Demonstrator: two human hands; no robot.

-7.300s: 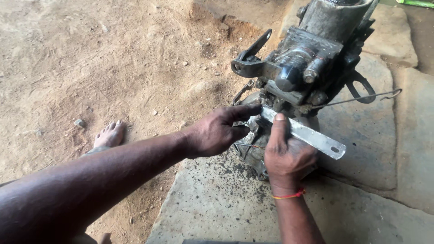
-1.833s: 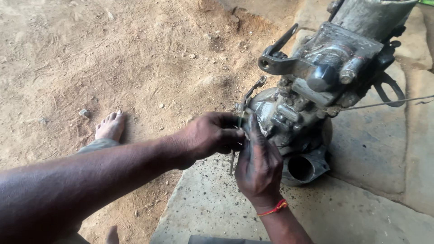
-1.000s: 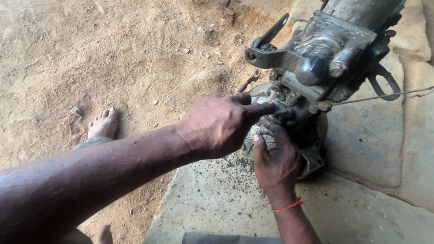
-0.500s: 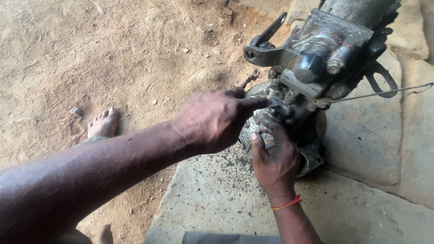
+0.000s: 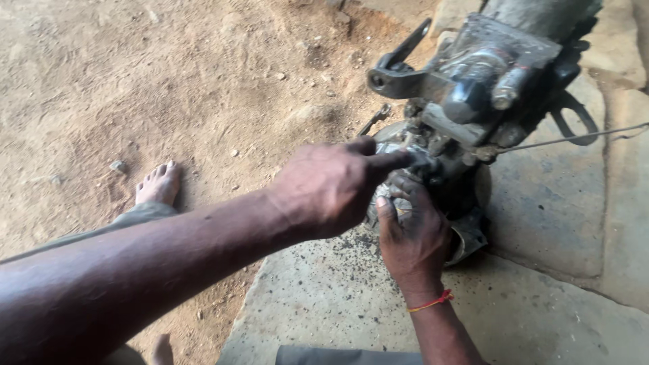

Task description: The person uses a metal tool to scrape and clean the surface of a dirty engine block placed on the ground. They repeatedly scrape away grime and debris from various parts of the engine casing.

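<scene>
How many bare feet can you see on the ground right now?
2: one bare foot on the dirt at left, another foot partly cut off at the bottom edge. More may be out of view.

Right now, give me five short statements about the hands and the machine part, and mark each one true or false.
1. Both hands are on the grimy metal engine assembly. True: the left hand reaches across from the left and the right hand grips it from below.
2. The right wrist carries a blue watch. False: it has a thin red thread band.
3. The assembly stands on a stone slab. True.
4. The person wears closed shoes. False: a bare foot rests on the sandy ground.
5. A thin metal rod sticks out to the right of the assembly. True.
</scene>
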